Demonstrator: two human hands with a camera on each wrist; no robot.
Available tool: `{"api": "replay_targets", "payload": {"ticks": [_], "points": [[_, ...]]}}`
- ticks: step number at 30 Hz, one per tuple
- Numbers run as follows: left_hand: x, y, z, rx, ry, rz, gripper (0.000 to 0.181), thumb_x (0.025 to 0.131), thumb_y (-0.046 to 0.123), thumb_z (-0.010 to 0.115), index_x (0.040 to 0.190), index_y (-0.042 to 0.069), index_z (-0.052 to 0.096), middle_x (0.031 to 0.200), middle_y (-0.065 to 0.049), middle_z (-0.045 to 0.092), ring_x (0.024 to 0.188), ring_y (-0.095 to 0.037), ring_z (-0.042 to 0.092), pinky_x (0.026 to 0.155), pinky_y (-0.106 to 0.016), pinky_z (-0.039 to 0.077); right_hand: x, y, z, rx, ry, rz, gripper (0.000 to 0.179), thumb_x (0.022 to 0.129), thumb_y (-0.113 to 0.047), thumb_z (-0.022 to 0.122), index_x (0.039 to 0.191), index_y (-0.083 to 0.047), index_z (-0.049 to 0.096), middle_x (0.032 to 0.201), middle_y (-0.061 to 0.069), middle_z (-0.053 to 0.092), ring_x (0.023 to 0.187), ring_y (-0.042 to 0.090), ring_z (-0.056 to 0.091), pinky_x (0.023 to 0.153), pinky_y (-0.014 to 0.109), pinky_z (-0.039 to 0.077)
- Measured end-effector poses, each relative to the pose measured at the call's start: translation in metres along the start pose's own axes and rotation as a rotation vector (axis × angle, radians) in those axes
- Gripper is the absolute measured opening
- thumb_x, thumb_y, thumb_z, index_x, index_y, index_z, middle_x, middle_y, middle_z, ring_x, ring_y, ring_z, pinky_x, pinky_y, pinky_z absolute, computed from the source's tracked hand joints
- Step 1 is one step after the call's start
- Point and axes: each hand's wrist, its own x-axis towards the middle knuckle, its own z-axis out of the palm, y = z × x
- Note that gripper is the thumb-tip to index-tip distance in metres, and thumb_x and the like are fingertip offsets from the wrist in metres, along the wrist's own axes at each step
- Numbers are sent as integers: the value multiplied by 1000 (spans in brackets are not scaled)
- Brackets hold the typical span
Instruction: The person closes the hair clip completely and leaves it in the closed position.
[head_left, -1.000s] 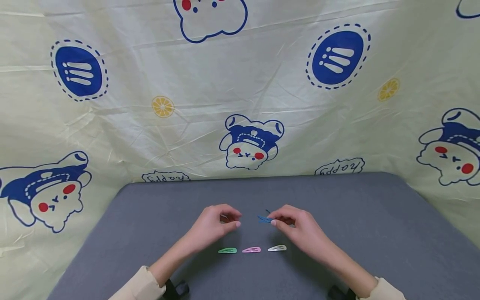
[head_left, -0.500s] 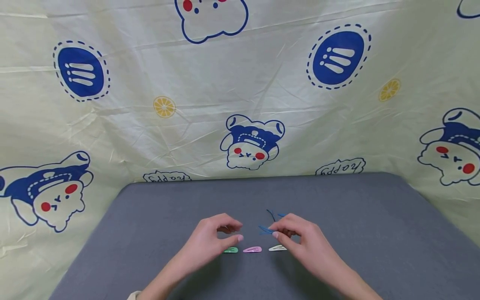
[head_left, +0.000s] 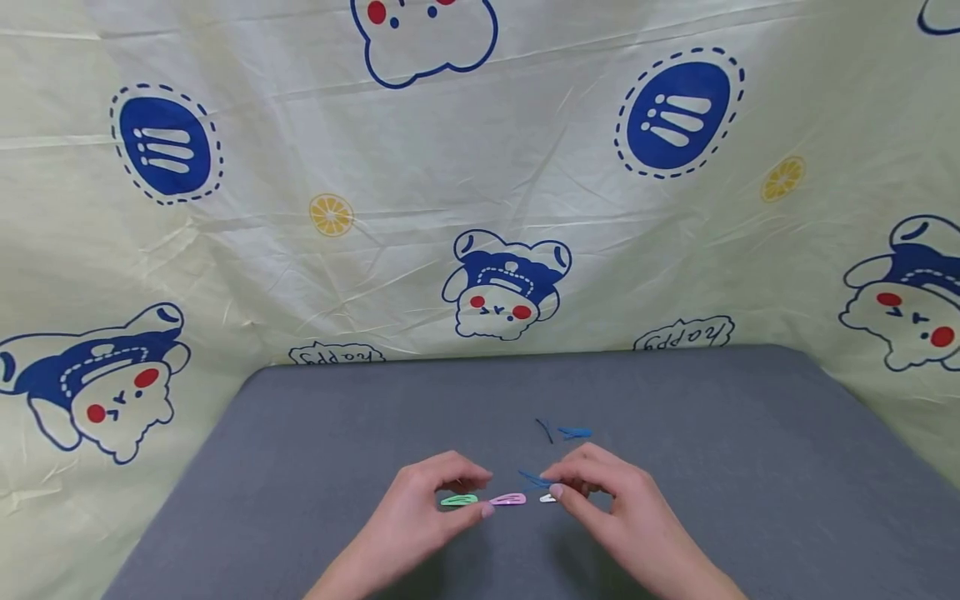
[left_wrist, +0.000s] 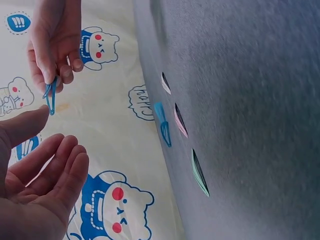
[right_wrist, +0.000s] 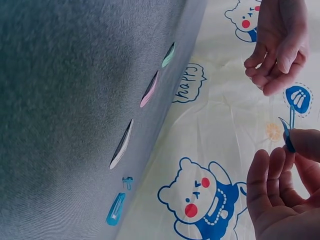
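My right hand (head_left: 622,504) pinches a blue snap hair clip (head_left: 533,479) between thumb and index finger. In the right wrist view, the held clip's (right_wrist: 288,132) two arms stand spread apart. Just left of the clip hovers my left hand (head_left: 416,508), holding nothing, with its thumb and fingers apart. Below the hands a row of hair clips lies on the table: a green clip (head_left: 459,500), a pink clip (head_left: 507,499) and a white clip (head_left: 548,498). The right thumb covers part of the white one in the head view.
Behind the right hand, another blue clip (head_left: 575,433) and a thin dark, forked piece (head_left: 544,431) lie on the grey cloth-covered table (head_left: 337,433). A pale printed curtain (head_left: 405,275) hangs beyond the table's back edge.
Both hands have come lower in the head view, nearer the row of clips, the blue clip still pinched in the right. The blue clip behind the right hand is now uncovered.
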Motion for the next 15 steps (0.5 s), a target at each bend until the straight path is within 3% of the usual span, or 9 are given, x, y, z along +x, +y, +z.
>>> {"api": "replay_targets", "payload": {"ticks": [8, 15], "points": [[-5, 4, 3, 7, 36, 43, 23, 85, 16, 79, 106, 21, 72, 99, 13, 65, 90, -6, 63, 82, -29, 53, -2, -5, 1, 17, -19, -55, 18, 93, -15, 70, 101, -32, 71, 92, -10, 62, 76, 6, 55, 65, 25, 48], [-9, 5, 8, 30, -6, 151, 31, 85, 18, 78, 115, 17, 69, 104, 12, 63, 93, -6, 60, 84, -30, 53, -8, -3, 5, 32, -51, -154, 17, 93, -11, 68, 103, -24, 71, 93, -10, 58, 76, 5, 55, 65, 24, 49]]}}
